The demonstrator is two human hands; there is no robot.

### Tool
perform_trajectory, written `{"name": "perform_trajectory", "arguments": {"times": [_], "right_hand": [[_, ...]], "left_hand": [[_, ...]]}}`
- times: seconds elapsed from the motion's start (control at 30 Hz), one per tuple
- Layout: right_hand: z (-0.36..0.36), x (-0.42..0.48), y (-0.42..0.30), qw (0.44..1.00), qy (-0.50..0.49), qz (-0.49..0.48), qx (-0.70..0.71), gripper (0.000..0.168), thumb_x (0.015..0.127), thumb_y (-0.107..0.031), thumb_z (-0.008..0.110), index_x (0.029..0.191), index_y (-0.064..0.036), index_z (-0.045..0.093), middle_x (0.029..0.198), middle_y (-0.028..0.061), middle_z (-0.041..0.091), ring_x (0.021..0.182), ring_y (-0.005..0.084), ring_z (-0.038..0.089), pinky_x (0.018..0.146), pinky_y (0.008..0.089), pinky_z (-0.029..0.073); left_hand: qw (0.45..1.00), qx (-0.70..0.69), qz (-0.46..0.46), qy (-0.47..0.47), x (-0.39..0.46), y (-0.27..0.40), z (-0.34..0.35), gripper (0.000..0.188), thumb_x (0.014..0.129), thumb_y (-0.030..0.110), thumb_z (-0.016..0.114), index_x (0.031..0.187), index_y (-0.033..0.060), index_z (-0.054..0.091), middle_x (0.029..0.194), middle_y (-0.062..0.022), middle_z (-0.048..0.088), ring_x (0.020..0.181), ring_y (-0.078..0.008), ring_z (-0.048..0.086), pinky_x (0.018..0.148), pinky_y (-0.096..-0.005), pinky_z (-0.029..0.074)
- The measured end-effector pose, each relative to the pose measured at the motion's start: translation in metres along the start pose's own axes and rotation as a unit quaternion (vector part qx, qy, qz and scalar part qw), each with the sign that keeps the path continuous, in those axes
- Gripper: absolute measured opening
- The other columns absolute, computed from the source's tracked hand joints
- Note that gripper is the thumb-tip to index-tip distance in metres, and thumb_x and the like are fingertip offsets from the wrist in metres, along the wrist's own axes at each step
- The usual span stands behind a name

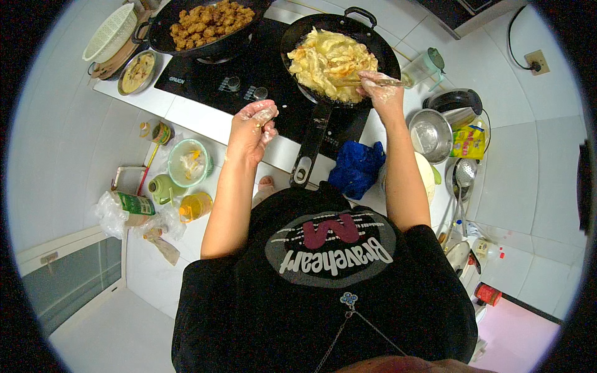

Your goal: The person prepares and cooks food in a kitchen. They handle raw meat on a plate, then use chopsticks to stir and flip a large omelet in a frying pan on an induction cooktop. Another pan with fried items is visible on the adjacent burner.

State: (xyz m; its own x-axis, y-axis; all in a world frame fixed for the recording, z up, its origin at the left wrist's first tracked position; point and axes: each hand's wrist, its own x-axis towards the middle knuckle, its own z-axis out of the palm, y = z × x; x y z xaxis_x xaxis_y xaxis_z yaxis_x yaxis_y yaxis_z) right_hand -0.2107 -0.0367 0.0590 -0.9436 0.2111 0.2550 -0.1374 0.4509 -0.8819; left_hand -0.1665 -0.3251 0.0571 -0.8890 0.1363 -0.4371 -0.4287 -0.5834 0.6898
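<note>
My right hand (383, 93), dusted with flour or batter, grips wooden chopsticks (347, 83). Their tips reach into a mass of pale golden battered pieces (333, 63) frying in oil. These fill much of a black wok (389, 58) on the right side of the gas hob (280, 42). The wok's long handle (313, 140) points back towards me. My left hand (255, 128), also coated in flour or batter, hovers before the hob's front edge. Its fingers are loosely curled, and nothing shows in them.
A second wok (158, 35) holds browned fried pieces (210, 23). Left of the hob stands a metal bowl of batter (138, 72). On the right are a blue cloth (357, 168), a steel bowl (431, 135), a kettle (454, 105) and a skimmer (466, 172). A green bin (189, 163) and oil bottle (196, 207) stand low at left.
</note>
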Motion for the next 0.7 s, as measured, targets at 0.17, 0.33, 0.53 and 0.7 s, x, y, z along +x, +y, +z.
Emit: {"name": "perform_trajectory", "arguments": {"times": [0.17, 0.33, 0.53, 0.7], "right_hand": [[-0.004, 0.004, -0.018, 0.977, -0.014, 0.130, 0.171, 0.011, 0.076, 0.004, 0.059, 0.085, 0.009, 0.062, 0.083, 0.0152, 0.064, 0.065, 0.0199, 0.063, 0.059, 0.0281, 0.057], [-0.012, 0.015, -0.021, 0.980, -0.105, 0.148, 0.087, 0.009, 0.075, 0.002, 0.061, 0.082, 0.007, 0.063, 0.080, 0.0132, 0.065, 0.061, 0.0198, 0.064, 0.058, 0.0272, 0.056], [-0.007, 0.034, -0.003, 0.980, -0.121, -0.020, -0.154, 0.009, 0.074, 0.001, 0.061, 0.079, 0.007, 0.064, 0.080, 0.0114, 0.065, 0.063, 0.0166, 0.064, 0.060, 0.0250, 0.055], [-0.012, 0.036, 0.001, 0.997, -0.048, 0.065, -0.001, 0.010, 0.070, -0.007, 0.062, 0.075, 0.000, 0.068, 0.078, 0.0101, 0.067, 0.070, 0.0146, 0.064, 0.058, 0.0256, 0.053]], "left_hand": [[1.000, -0.009, 0.006, -0.001, 0.003, 0.000, -0.003, 0.018, 0.082, 0.000, 0.059, 0.099, -0.0014, 0.054, 0.080, -0.0081, 0.057, 0.051, -0.0085, 0.046, 0.045, -0.0215, 0.040], [1.000, -0.003, -0.002, 0.004, 0.006, -0.003, -0.003, 0.018, 0.082, 0.001, 0.059, 0.099, -0.0005, 0.054, 0.080, -0.0072, 0.058, 0.051, -0.0083, 0.046, 0.046, -0.0221, 0.041], [1.000, -0.011, -0.004, 0.005, 0.004, -0.002, 0.002, 0.017, 0.082, 0.001, 0.059, 0.099, 0.0007, 0.054, 0.078, -0.0062, 0.058, 0.051, -0.0082, 0.046, 0.046, -0.0223, 0.041], [1.000, -0.008, 0.009, 0.017, -0.001, 0.000, 0.000, 0.017, 0.082, 0.001, 0.059, 0.098, 0.0000, 0.054, 0.079, -0.0068, 0.057, 0.051, -0.0083, 0.045, 0.045, -0.0219, 0.041]]}}
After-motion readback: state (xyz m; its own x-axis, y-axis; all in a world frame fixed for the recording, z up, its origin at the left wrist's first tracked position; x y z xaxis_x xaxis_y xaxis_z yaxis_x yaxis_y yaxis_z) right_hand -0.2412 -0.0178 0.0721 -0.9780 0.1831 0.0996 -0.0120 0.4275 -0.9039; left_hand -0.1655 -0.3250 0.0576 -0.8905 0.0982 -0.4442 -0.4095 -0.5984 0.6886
